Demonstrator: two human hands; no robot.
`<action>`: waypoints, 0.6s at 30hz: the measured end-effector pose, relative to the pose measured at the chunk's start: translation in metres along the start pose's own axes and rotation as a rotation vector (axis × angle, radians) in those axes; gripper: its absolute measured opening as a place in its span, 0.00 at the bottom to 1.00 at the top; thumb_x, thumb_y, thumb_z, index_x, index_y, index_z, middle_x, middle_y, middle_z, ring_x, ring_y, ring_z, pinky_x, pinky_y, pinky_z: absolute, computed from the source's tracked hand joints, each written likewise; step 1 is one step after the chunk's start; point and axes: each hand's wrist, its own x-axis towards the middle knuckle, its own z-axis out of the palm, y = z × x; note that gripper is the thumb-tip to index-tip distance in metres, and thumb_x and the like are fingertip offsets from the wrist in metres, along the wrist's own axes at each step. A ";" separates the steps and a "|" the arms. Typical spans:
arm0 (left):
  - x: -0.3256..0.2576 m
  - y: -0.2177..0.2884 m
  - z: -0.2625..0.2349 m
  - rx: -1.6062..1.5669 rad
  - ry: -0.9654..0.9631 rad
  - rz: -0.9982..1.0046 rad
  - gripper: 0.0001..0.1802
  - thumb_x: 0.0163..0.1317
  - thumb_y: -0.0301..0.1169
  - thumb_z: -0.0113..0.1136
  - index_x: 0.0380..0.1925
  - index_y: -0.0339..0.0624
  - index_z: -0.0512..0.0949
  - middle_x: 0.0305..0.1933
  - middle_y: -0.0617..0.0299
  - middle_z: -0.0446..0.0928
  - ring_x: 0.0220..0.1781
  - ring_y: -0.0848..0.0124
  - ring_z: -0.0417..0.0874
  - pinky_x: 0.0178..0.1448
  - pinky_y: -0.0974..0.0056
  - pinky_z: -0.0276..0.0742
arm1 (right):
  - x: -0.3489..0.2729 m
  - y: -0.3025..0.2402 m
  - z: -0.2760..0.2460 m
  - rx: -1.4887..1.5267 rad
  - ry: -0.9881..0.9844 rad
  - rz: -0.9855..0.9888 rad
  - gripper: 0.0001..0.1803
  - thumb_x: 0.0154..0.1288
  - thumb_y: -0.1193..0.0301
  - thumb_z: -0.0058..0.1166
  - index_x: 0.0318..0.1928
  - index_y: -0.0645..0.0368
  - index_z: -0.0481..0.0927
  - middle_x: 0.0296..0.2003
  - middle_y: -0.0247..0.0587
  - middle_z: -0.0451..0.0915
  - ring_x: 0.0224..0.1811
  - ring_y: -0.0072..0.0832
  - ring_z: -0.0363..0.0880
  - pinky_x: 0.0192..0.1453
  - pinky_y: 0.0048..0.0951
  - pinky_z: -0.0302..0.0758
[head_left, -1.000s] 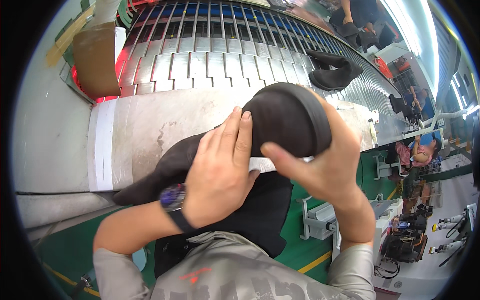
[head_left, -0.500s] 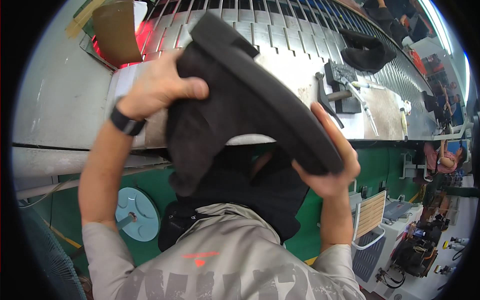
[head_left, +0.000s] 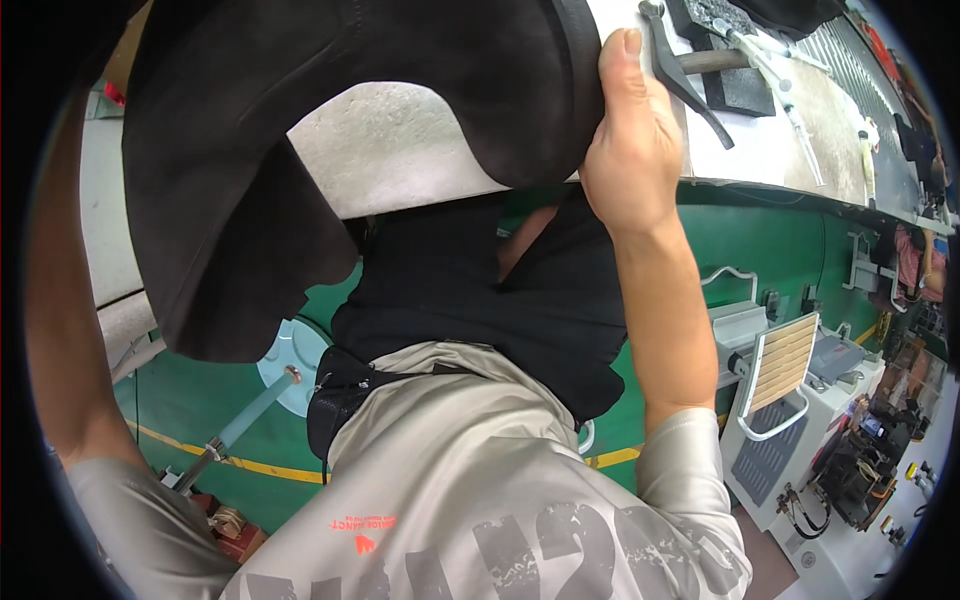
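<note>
Two arms are up, and they lift a big black floppy piece (head_left: pixel 330 110) high above the grey bench top (head_left: pixel 390 160), close to the person's head. The right hand (head_left: pixel 632 160) is shut on the piece's right edge, thumb flat on the front, fingers tucked behind it. The left hand is hidden behind the piece, so I cannot tell how it grips; only the bare left forearm (head_left: pixel 62 330) shows beside it. On the bench top, to the right of the piece, lie a hammer (head_left: pixel 685 70), a dark rubbery block (head_left: pixel 728 60) and a thin white tool (head_left: pixel 790 85). Below the bench top is a green panel (head_left: pixel 780 240). The piece hangs loose and covers much of the view, so I think it could slip from the thumb, or swing down and knock the hammer.
</note>
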 end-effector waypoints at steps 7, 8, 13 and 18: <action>0.001 0.013 0.003 -0.176 -0.006 -0.007 0.35 0.63 0.52 0.80 0.51 0.26 0.85 0.45 0.51 0.89 0.46 0.67 0.89 0.53 0.62 0.86 | 0.028 -0.020 -0.059 0.147 -0.471 0.015 0.27 0.92 0.58 0.36 0.30 0.55 0.72 0.28 0.19 0.60 0.32 0.13 0.56 0.36 0.26 0.56; -0.001 0.012 0.001 -0.173 0.001 -0.019 0.35 0.63 0.52 0.80 0.51 0.26 0.85 0.45 0.51 0.89 0.46 0.67 0.89 0.53 0.62 0.86 | 0.029 -0.021 -0.057 0.156 -0.469 0.010 0.27 0.92 0.58 0.36 0.30 0.55 0.72 0.28 0.19 0.60 0.32 0.13 0.56 0.36 0.26 0.56; -0.002 0.004 -0.004 -0.135 0.006 -0.056 0.35 0.63 0.51 0.80 0.51 0.25 0.84 0.45 0.51 0.89 0.46 0.67 0.89 0.53 0.62 0.86 | 0.033 -0.034 -0.052 -0.011 -0.549 -0.062 0.22 0.88 0.58 0.50 0.38 0.61 0.82 0.29 0.21 0.74 0.34 0.10 0.64 0.35 0.19 0.62; -0.004 0.004 -0.006 -0.095 0.011 -0.063 0.36 0.62 0.51 0.80 0.51 0.25 0.84 0.45 0.51 0.89 0.46 0.67 0.89 0.53 0.62 0.86 | 0.030 -0.034 -0.042 -0.216 -0.390 -0.130 0.20 0.83 0.57 0.58 0.39 0.63 0.82 0.26 0.21 0.72 0.29 0.11 0.62 0.31 0.21 0.61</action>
